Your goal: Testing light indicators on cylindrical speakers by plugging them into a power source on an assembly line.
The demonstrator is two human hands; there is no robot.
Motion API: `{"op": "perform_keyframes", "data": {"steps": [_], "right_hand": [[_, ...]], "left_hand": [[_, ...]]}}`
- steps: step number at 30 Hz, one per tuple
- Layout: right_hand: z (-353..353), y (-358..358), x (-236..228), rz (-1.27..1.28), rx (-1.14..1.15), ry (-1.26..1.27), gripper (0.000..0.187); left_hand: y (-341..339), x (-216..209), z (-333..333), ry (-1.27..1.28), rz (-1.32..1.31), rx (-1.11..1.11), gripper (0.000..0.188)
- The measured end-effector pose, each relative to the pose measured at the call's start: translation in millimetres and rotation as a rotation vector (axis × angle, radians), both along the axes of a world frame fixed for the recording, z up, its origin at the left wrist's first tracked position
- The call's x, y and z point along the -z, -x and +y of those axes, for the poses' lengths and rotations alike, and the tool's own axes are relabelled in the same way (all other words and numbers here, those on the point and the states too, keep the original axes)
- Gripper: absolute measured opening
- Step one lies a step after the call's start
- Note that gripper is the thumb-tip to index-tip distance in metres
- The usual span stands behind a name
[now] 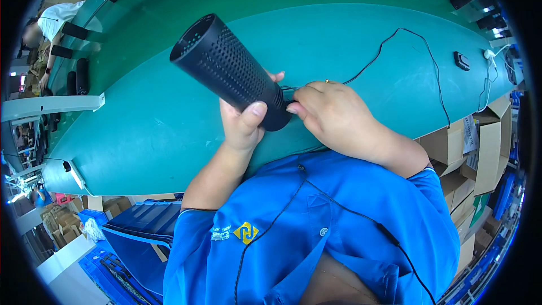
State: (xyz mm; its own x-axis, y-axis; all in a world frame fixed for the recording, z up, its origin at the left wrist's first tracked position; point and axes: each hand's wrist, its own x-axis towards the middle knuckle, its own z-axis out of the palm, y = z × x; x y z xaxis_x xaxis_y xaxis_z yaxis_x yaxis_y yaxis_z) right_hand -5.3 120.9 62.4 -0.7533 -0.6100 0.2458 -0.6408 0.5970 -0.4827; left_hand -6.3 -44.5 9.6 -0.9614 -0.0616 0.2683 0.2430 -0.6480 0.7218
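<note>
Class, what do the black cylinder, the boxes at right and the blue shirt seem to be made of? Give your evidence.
Cylinder: satin black, probably moulded plastic, from its soft highlights, though painted metal is possible.
Boxes: matte brown cardboard, shown by their thin, folded flaps.
Shirt: smooth, slightly shiny cloth, perhaps synthetic; it drapes and creases softly.

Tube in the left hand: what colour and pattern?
Black tube, its side dotted with rows of small holes; best seen in the head view.
</note>
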Motion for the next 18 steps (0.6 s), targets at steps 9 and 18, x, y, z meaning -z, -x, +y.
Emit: {"op": "perform_keyframes", "data": {"steps": [9, 18], "right_hand": [[12.0, 10.9, -17.0, -0.393, 0.056, 0.282, 0.030], [1.5, 3.5, -15.9, -0.773, 0.038, 0.527, 0.059]], "left_hand": [[5.1, 0.4, -9.3, -0.183, -0.247, 0.038, 0.058], [0.6, -3.4, -8.2, -0.191, -0.235, 0.059, 0.047]]}}
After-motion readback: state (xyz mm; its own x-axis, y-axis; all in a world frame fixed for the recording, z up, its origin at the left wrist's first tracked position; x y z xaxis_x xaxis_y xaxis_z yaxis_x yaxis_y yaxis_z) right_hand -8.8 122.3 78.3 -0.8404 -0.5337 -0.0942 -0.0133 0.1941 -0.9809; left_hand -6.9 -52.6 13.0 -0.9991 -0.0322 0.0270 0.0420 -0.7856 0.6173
